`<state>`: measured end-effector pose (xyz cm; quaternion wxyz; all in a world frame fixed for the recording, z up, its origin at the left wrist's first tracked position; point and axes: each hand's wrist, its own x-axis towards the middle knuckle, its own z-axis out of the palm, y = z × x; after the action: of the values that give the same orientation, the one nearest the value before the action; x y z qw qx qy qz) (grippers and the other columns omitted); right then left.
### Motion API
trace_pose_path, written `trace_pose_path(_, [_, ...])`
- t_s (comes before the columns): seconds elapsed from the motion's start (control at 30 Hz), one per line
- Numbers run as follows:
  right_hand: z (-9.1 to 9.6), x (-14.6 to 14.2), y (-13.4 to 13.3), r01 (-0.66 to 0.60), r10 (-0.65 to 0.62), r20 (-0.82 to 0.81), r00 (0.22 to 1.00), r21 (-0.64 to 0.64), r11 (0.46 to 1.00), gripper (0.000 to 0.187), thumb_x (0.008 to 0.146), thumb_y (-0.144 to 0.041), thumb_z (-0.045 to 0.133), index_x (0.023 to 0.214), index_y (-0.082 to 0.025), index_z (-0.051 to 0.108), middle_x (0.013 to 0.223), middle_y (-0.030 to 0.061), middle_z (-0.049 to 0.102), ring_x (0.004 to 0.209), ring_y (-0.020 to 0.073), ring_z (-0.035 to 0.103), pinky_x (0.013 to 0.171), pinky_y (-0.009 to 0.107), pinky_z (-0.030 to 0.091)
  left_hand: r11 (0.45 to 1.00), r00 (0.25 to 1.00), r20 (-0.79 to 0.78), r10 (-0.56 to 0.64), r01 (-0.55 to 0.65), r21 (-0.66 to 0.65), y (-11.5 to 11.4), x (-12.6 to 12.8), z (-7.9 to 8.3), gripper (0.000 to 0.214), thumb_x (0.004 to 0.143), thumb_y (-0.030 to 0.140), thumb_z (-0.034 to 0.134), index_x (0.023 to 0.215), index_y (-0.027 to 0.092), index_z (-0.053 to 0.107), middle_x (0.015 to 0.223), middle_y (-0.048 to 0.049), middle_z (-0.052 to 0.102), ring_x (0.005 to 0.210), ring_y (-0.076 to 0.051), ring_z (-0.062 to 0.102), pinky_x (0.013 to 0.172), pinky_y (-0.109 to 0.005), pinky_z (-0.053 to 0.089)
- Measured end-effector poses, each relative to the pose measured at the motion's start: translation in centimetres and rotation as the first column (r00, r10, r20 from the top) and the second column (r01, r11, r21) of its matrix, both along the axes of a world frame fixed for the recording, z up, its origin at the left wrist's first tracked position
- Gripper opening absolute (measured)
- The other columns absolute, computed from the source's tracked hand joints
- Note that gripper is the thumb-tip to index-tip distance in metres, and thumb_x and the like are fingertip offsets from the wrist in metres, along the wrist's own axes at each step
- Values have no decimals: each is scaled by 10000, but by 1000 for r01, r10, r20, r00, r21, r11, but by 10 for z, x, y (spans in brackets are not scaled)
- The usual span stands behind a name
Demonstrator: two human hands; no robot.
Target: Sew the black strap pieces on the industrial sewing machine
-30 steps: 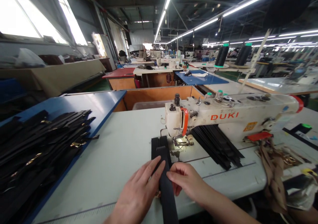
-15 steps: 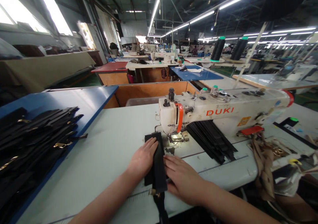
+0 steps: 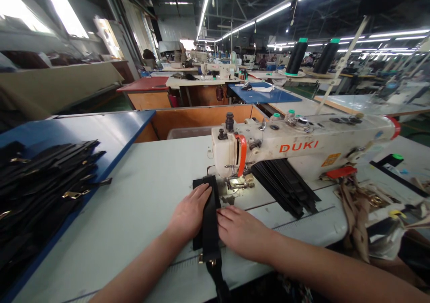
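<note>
On the pale sewing table, a black strap (image 3: 210, 222) lies lengthwise over a wider flat black piece (image 3: 197, 242). Gold-coloured metal hardware (image 3: 211, 261) joins its near end to a narrower black band (image 3: 217, 278). My left hand (image 3: 190, 209) rests flat on the strap's upper left part, fingers stretched out. From the other side, my right hand (image 3: 240, 231) closes its fingers at the strap's right edge; its thumb is mostly hidden. Just right of the strap's far end is the presser foot (image 3: 239, 183) of the sewing machine (image 3: 298, 146).
Flat black strips (image 3: 285, 186) lie stacked under the machine arm. A pile of black straps with gold hardware (image 3: 50, 182) covers part of the blue table (image 3: 131, 126) at left. Tan straps (image 3: 356, 218) hang at right. Black thread cones (image 3: 297, 56) stand behind the machine.
The strap's near end has swung slightly left, lining up more over the wider piece. My right hand's fingers have drawn together at its edge. The view has shifted a little.
</note>
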<state>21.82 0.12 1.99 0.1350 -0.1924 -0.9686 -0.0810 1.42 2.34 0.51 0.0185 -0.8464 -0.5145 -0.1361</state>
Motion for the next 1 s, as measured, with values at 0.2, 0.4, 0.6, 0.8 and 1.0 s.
trace_pose_path(0.2, [-1, -13, 21, 126, -126, 14, 992, -22, 992, 265, 934, -152, 474, 1117, -42, 632, 1186, 162, 625, 1151, 258, 531, 1021, 385, 397, 999, 1000, -21, 12, -13, -33, 1, 2, 6, 510, 803, 92, 395, 1300, 88, 510, 1331, -165, 540, 1230, -241, 507, 1025, -398, 434])
trace_pose_path(0.4, [-5, -7, -10, 162, -162, 0, 987, -36, 986, 274, 920, -168, 500, 1110, -32, 642, 1175, 183, 633, 1117, 269, 557, 1000, 397, 411, 999, 999, -48, -7, 4, -54, -28, 13, 10, 527, 806, 82, 380, 1321, 100, 490, 1343, -154, 533, 1248, -228, 492, 1022, -372, 433])
trace_pose_path(0.6, [-8, 16, -56, 184, -192, -41, 981, -141, 973, 382, 933, -272, 485, 1222, -38, 568, 1266, 195, 580, 1189, 283, 503, 1014, 395, 395, 994, 987, -122, -102, 95, -62, -61, 29, 7, 558, 795, 94, 406, 1350, 82, 458, 1425, -169, 451, 1283, -268, 452, 1029, -391, 427])
trace_pose_path(0.8, [-8, 20, -56, 174, -188, -68, 980, -172, 970, 371, 941, -226, 454, 1243, -33, 550, 1276, 199, 569, 1195, 282, 490, 1018, 399, 389, 991, 969, -213, -125, 113, -71, -56, 35, 10, 594, 750, 94, 410, 1339, 42, 462, 1431, -193, 433, 1294, -291, 435, 1038, -411, 414])
trace_pose_path(1.0, [-6, 26, -53, 137, -165, -91, 982, -258, 957, 403, 944, -215, 439, 1308, -52, 493, 1291, 181, 560, 1209, 276, 478, 1040, 396, 369, 988, 973, -174, -151, 146, -44, -49, 36, 9, 597, 769, 139, 416, 1361, 63, 440, 1418, -188, 453, 1306, -290, 418, 1031, -423, 420])
